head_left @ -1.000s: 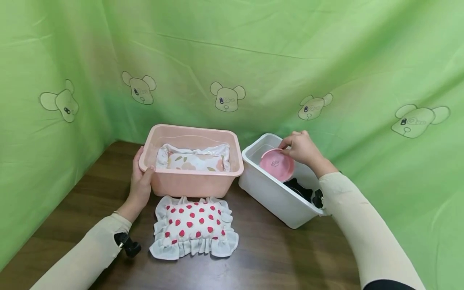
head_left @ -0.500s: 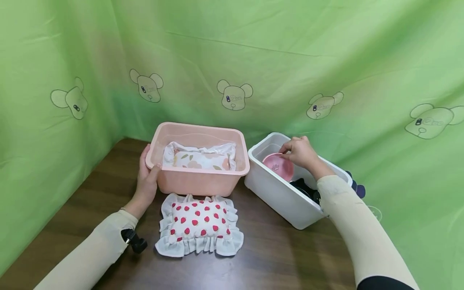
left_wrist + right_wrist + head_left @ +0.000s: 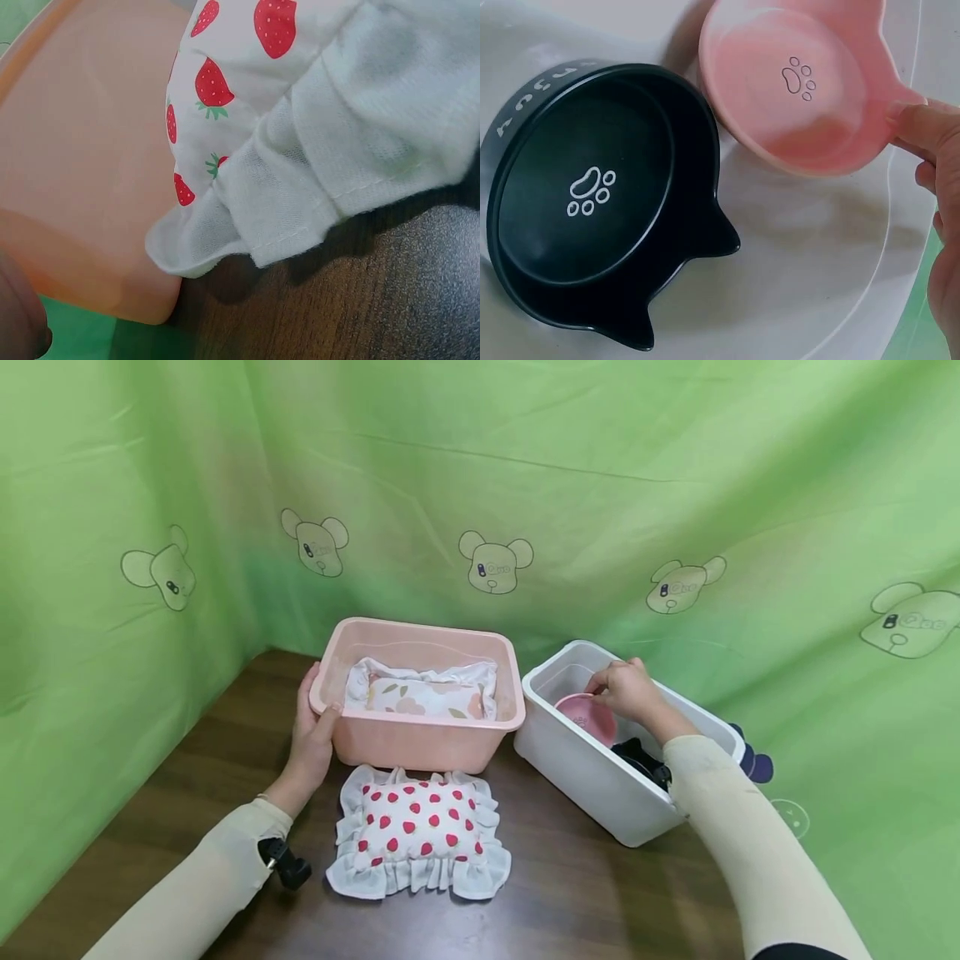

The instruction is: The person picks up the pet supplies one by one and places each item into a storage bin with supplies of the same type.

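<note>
My right hand (image 3: 632, 695) pinches the ear-shaped rim of a pink pet bowl (image 3: 587, 718) inside the white bin (image 3: 592, 777). In the right wrist view, thumb and fingers clasp one ear of the pink bowl, and a paw print marks its inside. Beside it in the bin lies a black cat-eared bowl (image 3: 592, 180), also with a paw print. My left hand (image 3: 309, 743) holds the left front corner of the pink bin (image 3: 420, 743), thumb at the rim. Inside that bin lies a floral cushion (image 3: 427, 697) with white edging.
A strawberry-print pillow (image 3: 420, 827) with a white ruffle lies on the brown wooden table (image 3: 570, 893), just in front of the pink bin. A green curtain (image 3: 412, 485) with mouse-like heads hangs close behind both bins. Something dark purple (image 3: 757, 767) shows past the white bin's far right end.
My right hand has lowered the pink bowl deeper into the white bin, and it now tilts less toward me. My left hand stays on the pink bin. The head view has shifted slightly left.
</note>
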The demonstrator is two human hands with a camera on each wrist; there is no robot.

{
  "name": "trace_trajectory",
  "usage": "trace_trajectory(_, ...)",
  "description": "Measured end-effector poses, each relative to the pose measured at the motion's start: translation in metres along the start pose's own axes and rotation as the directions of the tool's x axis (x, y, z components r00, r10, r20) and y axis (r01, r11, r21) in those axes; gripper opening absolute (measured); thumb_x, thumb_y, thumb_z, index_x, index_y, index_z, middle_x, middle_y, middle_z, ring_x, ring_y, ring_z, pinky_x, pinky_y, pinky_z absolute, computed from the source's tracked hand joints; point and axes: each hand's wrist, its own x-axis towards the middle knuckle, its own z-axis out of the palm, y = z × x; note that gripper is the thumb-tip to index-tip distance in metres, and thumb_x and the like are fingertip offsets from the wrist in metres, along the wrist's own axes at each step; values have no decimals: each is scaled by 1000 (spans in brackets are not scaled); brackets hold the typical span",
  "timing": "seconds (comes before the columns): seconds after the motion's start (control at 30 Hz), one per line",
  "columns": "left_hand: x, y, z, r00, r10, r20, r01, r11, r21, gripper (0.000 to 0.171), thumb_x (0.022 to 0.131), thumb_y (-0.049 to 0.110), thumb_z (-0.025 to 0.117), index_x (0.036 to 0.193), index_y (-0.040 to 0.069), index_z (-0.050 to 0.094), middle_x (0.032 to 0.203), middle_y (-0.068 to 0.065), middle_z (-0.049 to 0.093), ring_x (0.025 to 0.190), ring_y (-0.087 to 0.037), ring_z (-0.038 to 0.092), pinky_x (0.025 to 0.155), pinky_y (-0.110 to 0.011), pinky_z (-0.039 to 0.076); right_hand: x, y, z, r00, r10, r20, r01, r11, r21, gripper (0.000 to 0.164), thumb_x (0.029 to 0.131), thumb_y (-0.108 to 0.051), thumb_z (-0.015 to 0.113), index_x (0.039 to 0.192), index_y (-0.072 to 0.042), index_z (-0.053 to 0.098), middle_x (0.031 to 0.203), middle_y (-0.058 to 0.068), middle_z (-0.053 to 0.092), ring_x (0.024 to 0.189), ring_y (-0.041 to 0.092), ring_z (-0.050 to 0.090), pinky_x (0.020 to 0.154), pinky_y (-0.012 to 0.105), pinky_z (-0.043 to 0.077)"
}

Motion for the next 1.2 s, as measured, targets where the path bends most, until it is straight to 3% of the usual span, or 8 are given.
trace_trajectory(0.4, 0, 4, 4, 999, 19, 26, -19, 1000, -8, 68, 99, -3, 44, 162, 11, 21, 167, -8, 24, 150, -40, 22, 123, -43, 20, -10, 1, -1, 1000, -5, 1, 5, 1000, -12, 12, 81, -10, 82, 87, -20, 80, 82, -9, 75, 82, 17, 56, 83, 43, 27)
trace_trajectory(0.6, -1, 2, 5, 1000, 21, 19, -21, 1000, -18, 69, 98, -2, 45, 162, 10, 21, 167, -8, 24, 149, -41, 22, 123, -43, 20, -15, 3, -9, 999, -44, 14, 45, 996, -74, 19, 83, -13, 82, 103, -15, 81, 95, -1, 79, 91, 23, 58, 83, 46, 31)
trace_trajectory(0.9, 0, -2, 7, 999, 19, 26, -18, 999, -41, 69, 98, -3, 46, 162, 7, 20, 167, -8, 24, 151, -40, 21, 123, -37, 22, -11, -4, -54, 996, -2, -85, -6, 995, -98, 30, 86, -19, 82, 115, -11, 77, 110, 8, 77, 101, 31, 58, 82, 47, 31)
trace_trajectory(1.07, 0, -2, 3, 1000, 11, 14, -11, 1000, -9, 69, 99, -1, 46, 162, 9, 20, 167, -9, 25, 150, -41, 21, 121, -32, 24, -16, -22, -82, 993, 99, -68, -99, 995, -2, 35, 91, -27, 77, 124, -14, 74, 120, 12, 74, 109, 33, 54, 86, 48, 31)
trace_trajectory(1.2, 0, -1, -1, 1000, 7, 17, -7, 1000, 13, 68, 100, -1, 44, 162, 10, 20, 167, -9, 24, 151, -41, 21, 124, -42, 20, -27, -39, -99, 989, 144, -39, -141, 986, 87, 39, 93, -33, 75, 127, -15, 72, 123, 13, 72, 113, 35, 51, 93, 54, 33)
